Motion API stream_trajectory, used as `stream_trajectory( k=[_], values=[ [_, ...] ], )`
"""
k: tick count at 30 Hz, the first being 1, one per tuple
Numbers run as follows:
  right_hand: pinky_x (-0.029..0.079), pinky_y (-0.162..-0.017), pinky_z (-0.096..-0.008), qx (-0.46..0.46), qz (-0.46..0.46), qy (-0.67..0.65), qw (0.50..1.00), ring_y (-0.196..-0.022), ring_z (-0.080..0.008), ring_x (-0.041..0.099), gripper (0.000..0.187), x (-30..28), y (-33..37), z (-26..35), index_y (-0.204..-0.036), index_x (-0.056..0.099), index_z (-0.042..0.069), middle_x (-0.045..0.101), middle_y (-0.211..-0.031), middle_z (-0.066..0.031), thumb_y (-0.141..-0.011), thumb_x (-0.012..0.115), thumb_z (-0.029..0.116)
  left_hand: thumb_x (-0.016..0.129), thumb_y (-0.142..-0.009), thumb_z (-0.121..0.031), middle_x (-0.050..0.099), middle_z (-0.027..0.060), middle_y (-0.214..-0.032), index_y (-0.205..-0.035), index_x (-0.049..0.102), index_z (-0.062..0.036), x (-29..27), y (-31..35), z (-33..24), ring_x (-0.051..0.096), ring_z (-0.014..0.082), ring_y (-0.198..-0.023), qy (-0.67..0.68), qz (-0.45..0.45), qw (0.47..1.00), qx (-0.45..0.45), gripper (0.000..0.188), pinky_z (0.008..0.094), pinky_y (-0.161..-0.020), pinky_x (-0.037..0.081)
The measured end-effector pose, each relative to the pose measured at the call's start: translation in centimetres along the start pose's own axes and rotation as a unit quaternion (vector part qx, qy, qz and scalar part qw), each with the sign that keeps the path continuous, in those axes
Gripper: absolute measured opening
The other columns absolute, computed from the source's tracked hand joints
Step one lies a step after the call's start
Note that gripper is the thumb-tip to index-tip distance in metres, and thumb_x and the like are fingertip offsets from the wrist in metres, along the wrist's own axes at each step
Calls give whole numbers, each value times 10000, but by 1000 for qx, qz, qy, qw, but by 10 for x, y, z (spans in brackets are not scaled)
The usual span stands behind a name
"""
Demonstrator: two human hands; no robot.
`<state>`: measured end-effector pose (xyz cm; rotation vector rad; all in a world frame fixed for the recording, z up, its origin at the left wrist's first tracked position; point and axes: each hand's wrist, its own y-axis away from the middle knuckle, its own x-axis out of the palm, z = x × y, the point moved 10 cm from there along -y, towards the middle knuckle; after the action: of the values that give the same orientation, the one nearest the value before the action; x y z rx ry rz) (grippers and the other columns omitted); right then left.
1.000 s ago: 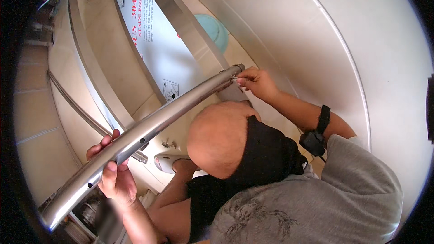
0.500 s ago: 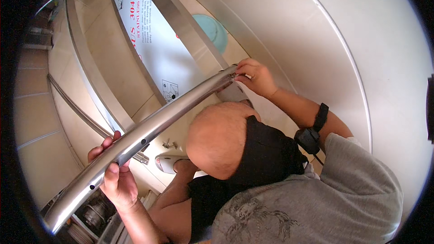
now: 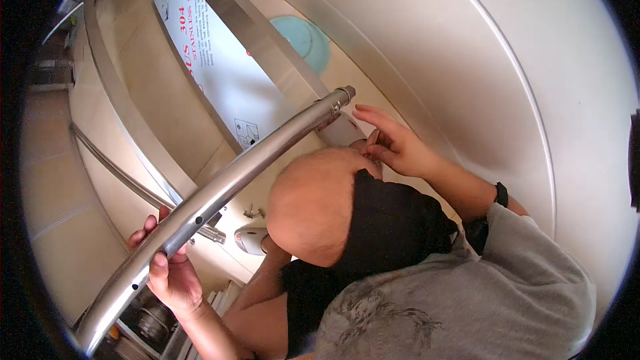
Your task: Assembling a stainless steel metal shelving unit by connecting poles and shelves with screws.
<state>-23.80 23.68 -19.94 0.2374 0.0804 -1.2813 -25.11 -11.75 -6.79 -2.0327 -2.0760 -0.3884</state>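
Observation:
A long, shiny metal tube slants across the view, its near end at the lower left and its far end at the upper right. Small round holes show along its lower half. My left hand is wrapped round that lower part, thumb on the near side and fingers behind. Near the tube's far end there is a small fitting on its side. My right hand is apart from the tube, beside my knee. Its index finger is stretched out, while thumb and other fingers pinch together; whatever they hold is too small to make out.
Flat metal bars frame a printed film-covered sheet on the floor. A light-green basin stands behind it, by the white wall. A thinner metal tube and a small metal part lie nearby.
My right hand has let go of the tube's far end and drawn back toward my knee, uncovering that end. My left hand keeps its hold on the tube.

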Motion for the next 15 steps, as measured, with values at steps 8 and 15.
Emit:
stream_trajectory(
  k=[8,15],
  values=[
    [467,-762,-264,63,-93,-248,962,-908,-160,574,508,-9,9,-24,-1308,294,31,562,-1106,-148,-840,469,-59,633,-752,-146,485,122,-1198,-1161,424,-79,-2,1,-1,377,371,-1194,-28,-44,999,14,464,466,-947,410],
    [473,-683,-254,266,-95,-128,951,-757,-136,573,213,-28,-10,-88,-1038,545,-1,620,-872,-89,-827,548,28,632,-753,-138,477,124,-1205,-1157,427,-76,-1,-1,1,372,373,-1197,-20,-40,999,13,457,457,-936,425]
  ],
)
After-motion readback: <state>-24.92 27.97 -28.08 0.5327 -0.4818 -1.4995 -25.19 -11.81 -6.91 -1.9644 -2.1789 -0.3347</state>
